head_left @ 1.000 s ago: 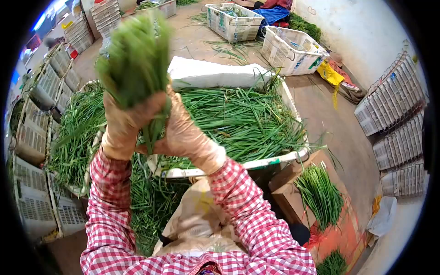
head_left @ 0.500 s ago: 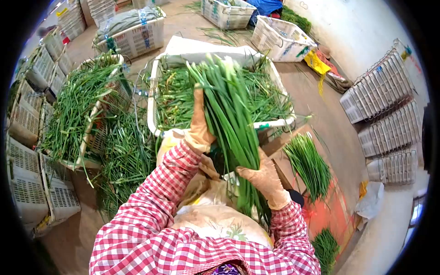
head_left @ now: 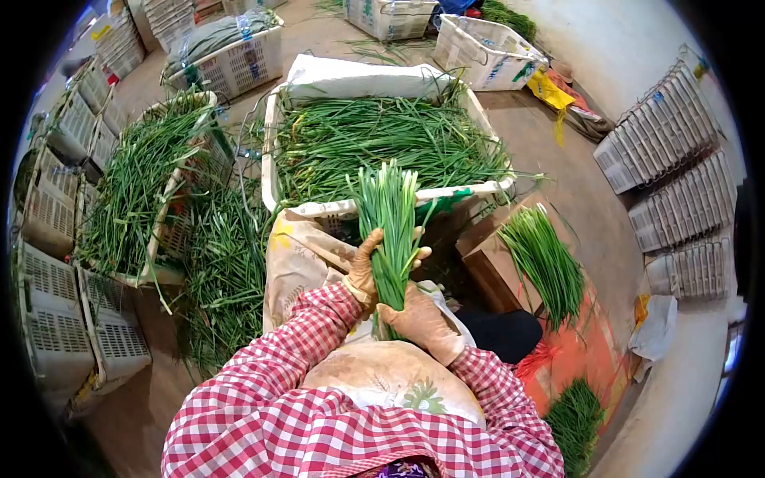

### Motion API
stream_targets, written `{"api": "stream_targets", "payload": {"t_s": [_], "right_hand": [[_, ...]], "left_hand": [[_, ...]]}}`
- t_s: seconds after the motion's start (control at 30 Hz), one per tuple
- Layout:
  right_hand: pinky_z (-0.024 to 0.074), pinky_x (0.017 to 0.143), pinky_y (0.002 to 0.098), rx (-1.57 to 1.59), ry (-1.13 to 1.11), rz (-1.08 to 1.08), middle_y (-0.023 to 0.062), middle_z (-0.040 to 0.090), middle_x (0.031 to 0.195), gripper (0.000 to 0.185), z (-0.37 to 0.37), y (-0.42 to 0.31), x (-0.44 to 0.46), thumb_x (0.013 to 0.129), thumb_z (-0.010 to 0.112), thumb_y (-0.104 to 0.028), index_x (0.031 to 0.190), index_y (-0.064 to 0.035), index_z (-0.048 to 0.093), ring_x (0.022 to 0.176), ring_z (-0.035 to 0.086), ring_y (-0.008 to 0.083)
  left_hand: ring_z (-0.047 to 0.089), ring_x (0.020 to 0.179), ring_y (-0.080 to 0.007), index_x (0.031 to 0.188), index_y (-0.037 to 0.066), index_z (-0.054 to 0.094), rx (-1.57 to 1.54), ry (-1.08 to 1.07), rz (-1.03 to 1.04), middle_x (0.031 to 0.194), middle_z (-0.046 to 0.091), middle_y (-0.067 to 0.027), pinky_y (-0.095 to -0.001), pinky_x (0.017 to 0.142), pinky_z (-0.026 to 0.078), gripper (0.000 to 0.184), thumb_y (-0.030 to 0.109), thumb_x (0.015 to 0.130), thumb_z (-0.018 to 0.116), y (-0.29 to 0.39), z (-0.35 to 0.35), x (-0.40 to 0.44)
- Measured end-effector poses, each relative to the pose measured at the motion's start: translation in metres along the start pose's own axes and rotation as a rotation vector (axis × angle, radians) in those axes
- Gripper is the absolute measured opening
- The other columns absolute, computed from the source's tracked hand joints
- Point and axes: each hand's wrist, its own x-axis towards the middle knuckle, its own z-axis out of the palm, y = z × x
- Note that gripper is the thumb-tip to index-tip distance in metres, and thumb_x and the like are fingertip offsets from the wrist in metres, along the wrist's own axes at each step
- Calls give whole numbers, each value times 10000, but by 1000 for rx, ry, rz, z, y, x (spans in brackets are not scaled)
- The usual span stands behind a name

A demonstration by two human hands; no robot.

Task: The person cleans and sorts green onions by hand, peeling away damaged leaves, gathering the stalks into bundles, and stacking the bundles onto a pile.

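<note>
A bunch of garlic chives [head_left: 388, 227] stands upright in front of my body, pale cut ends at the top. My left hand [head_left: 362, 271], in a tan glove, wraps its left side, with fingertips showing on the far side. Lower down, my gloved right hand [head_left: 424, 320] grips the same bunch from the right, thumb across the front. The lower leaf ends are partly hidden by my hands. Just beyond is a white crate [head_left: 272, 159] heaped with loose chives [head_left: 382, 143]. A stained apron [head_left: 362, 370] covers my lap.
To the right, a neat pile of chives [head_left: 546, 267] rests beside a cardboard box [head_left: 494, 271], with another bunch [head_left: 575, 422] nearer me. An overfull crate [head_left: 163, 203] and loose greens [head_left: 223, 279] lie left. Stacked crates [head_left: 661, 131] line the right wall.
The bunch has come down toward me and now stands straighter and more compact. My left hand has moved lower and closed round it; my right hand has shifted left along its lower part.
</note>
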Motion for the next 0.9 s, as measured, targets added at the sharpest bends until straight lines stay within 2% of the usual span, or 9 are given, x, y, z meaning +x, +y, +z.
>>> {"api": "stream_targets", "payload": {"t_s": [0.17,0.27,0.37,0.5,0.57,0.63,0.7,0.8,0.9], "right_hand": [[454,888,392,45,-189,87,261,574,1120,658,-13,-13,0,792,654,-417,1212,50,457,1059,567,367],[365,991,304,434,-599,29,65,438,1382,709,-32,-6,10,789,698,-385,1349,-41,434,1202,464,200],[286,1076,400,959,-652,-279,80,228,1502,951,-43,-41,11,728,684,-571,1456,-159,229,1345,290,239],[345,1044,467,1460,-570,-256,103,307,1455,1011,-16,-18,17,707,538,-739,1458,-161,185,1299,360,319],[376,1025,454,1730,-611,-236,120,304,1455,982,-16,-21,25,740,523,-720,1452,-136,183,1255,412,319],[398,1014,446,1583,-484,-185,143,220,1479,1089,-24,-24,30,744,528,-713,1468,-81,15,1262,399,313],[499,838,334,1467,-211,-66,124,515,1204,853,-24,-32,35,874,476,-588,1442,-25,178,1045,553,213],[314,476,182,1041,-110,-213,-83,341,543,574,-36,-17,52,959,386,-496,1053,20,617,495,340,38],[264,361,186,1235,164,-80,-86,348,531,378,-61,-13,73,956,474,-350,907,-5,620,431,337,27]], "left_hand": [[654,811,-330,1299,-20,416,265,17,13,1225,536,-223,-377,599,591,578,247,832,625,43,66,-7],[644,720,-227,1142,-87,542,924,147,-10,978,633,-182,-274,634,552,524,303,799,615,79,157,-26],[656,899,-251,1268,-31,463,1166,63,-229,1053,628,-232,-296,755,563,478,41,813,592,97,224,-58],[620,976,-364,1431,28,174,996,261,-584,1282,481,-243,-410,732,585,762,-74,806,598,127,131,-121],[542,1135,-319,1452,31,121,1032,289,-666,1329,456,-222,-403,956,462,759,64,854,587,80,146,-148],[600,1050,-263,1391,-19,296,1015,551,-368,1248,540,-196,-374,928,481,652,83,825,602,81,56,-215],[635,957,-222,977,-40,661,607,796,-286,1004,666,-159,-342,882,498,234,23,756,615,54,51,-232],[652,886,-230,1028,-43,642,337,569,-272,991,675,-130,-335,892,493,272,40,769,635,38,40,-230],[631,978,-227,1000,-50,657,1022,894,-142,1011,666,-171,-353,944,463,262,68,768,632,29,55,-236]]}}
